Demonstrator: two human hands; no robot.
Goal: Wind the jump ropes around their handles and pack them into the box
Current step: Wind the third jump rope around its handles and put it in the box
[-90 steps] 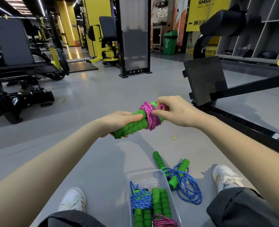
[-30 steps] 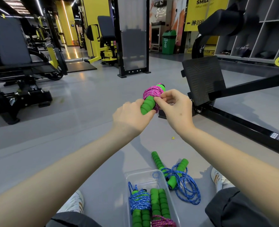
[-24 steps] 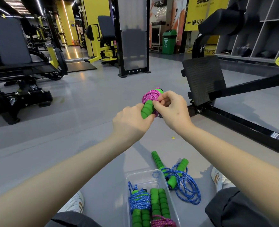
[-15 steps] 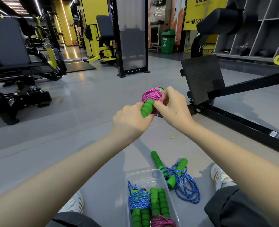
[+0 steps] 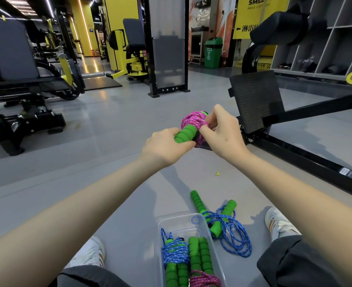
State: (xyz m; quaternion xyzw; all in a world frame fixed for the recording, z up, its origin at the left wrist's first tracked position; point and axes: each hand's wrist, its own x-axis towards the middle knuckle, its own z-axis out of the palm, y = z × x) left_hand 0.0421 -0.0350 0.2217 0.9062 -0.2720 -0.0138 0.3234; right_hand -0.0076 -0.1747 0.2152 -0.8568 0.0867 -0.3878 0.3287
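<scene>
Barely any shift since half a second ago: both hands stay up in front at about the same height, and the right index finger has now hooked in under a pink loop. Left hand has its grip wrapped tight around the lower end of the green foam handles, holding them tilted up and away. Just above that grip sits the pink rope, wound in a fat bundle around the upper part of the handles, a green tip poking out at the top. Right hand is pressed against the bundle from the right, thumb on top, fingers pinching into the pink strands, so its grip is narrow and closed on rope.

Well below both grips, down on the grey floor, the clear box lies between the person's legs. Inside it: a blue-wound rope bundle on the left, a pair of green handles with pink rope beside it. Just right of the box, touching its rim, the loose blue rope sprawls unwound, its two green handles lying apart. White shoes flank the scene.
</scene>
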